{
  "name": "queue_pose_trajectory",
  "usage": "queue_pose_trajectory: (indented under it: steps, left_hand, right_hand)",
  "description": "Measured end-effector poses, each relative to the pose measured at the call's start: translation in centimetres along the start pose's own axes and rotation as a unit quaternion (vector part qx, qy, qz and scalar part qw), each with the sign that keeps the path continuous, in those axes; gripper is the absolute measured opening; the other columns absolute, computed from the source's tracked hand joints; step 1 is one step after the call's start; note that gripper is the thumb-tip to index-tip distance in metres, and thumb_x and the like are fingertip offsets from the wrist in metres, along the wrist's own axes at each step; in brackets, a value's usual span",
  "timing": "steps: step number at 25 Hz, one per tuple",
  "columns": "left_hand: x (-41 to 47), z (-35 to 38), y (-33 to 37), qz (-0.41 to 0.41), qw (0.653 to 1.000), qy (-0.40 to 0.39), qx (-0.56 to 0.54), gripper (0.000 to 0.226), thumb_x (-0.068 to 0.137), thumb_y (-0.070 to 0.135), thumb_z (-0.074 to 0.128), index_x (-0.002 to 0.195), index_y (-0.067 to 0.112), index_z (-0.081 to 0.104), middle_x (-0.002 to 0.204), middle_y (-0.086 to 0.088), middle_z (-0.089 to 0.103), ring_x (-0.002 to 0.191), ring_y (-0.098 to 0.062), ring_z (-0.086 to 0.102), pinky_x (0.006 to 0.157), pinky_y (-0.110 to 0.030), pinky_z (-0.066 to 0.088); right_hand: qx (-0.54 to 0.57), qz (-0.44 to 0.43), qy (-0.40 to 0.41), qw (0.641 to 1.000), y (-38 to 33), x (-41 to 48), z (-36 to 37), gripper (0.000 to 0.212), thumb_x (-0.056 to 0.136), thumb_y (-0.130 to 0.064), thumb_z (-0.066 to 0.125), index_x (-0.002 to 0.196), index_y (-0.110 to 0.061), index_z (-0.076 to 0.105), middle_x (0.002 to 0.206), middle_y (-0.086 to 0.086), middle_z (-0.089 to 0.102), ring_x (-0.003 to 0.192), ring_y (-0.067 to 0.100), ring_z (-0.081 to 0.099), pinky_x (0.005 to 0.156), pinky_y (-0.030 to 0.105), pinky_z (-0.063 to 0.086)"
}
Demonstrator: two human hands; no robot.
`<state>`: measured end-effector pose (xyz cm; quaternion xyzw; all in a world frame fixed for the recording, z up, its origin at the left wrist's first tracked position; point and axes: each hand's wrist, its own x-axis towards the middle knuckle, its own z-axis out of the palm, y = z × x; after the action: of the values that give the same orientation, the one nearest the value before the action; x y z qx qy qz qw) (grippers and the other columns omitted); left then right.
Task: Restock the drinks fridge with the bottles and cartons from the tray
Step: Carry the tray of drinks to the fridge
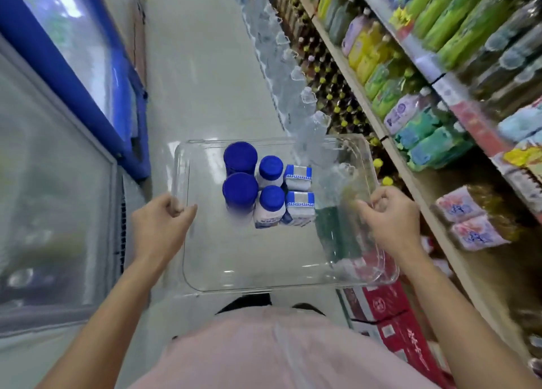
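I carry a clear plastic tray (249, 268) level in front of my body. My left hand (159, 224) grips its left rim and my right hand (390, 215) grips its right rim. In the far half of the tray stand two large blue-capped bottles (240, 189), two smaller white bottles with blue caps (271, 204) and two small blue-and-silver cartons (299, 195), packed close together. The drinks fridge with a glass door (52, 183) stands at my left, its door closed.
A second cooler with a blue frame (73, 74) stands further along the left. Shelves of bottled goods (425, 74) line the right side. Packs of water bottles (281, 63) and red boxes (390, 309) sit on the floor along the shelves. The aisle floor (199, 66) runs ahead.
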<state>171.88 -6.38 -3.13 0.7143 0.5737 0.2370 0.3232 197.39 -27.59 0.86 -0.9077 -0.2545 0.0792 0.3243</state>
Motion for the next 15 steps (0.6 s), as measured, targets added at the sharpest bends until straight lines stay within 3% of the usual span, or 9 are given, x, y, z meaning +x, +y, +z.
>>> queue_pose_trajectory:
  steps: [2, 6, 9, 15]
  left_hand:
    - [1.4, 0.7, 0.4, -0.041, 0.998, 0.037, -0.006, 0.036, 0.077, 0.022, 0.071, 0.057, 0.005, 0.045, 0.053, -0.007, 0.047, 0.052, -0.021, 0.040, 0.051, -0.026, 0.033]
    - [3.3, 1.8, -0.2, -0.150, 0.979, 0.140, -0.002, 0.035, 0.075, 0.027, 0.070, 0.063, 0.001, 0.050, 0.055, -0.012, 0.054, 0.056, -0.030, 0.049, 0.056, -0.037, 0.037]
    - [3.5, 2.8, -0.7, -0.244, 0.944, 0.223, 0.003, 0.029, 0.077, 0.023, 0.069, 0.065, 0.004, 0.051, 0.055, -0.003, 0.049, 0.061, -0.027, 0.049, 0.060, -0.030, 0.029]
    - [-1.0, 5.5, -3.0, -0.392, 0.855, 0.341, -0.004, 0.028, 0.081, 0.022, 0.068, 0.065, 0.008, 0.048, 0.055, 0.000, 0.048, 0.062, -0.026, 0.050, 0.062, -0.028, 0.031]
  right_hand:
    - [-0.011, -0.052, -0.031, 0.998, -1.6, 5.4, 1.3, 0.019, 0.080, -0.022, 0.069, 0.075, -0.009, 0.056, 0.068, 0.009, 0.061, 0.062, 0.025, 0.057, 0.056, 0.034, 0.048]
    - [-0.013, -0.187, -0.111, 0.976, -6.1, 14.5, 5.9, 0.018, 0.080, -0.017, 0.070, 0.076, -0.011, 0.054, 0.065, 0.005, 0.055, 0.065, 0.024, 0.052, 0.057, 0.029, 0.036]
    - [-0.017, -0.273, -0.193, 0.942, -10.0, 19.9, 11.1, 0.019, 0.081, -0.018, 0.070, 0.080, -0.013, 0.052, 0.067, 0.005, 0.053, 0.066, 0.022, 0.050, 0.052, 0.022, 0.029]
    - [-0.021, -0.409, -0.341, 0.846, -16.7, 22.7, 21.1, 0.018, 0.081, -0.018, 0.069, 0.079, -0.013, 0.052, 0.056, -0.002, 0.048, 0.057, 0.019, 0.047, 0.054, 0.018, 0.030]
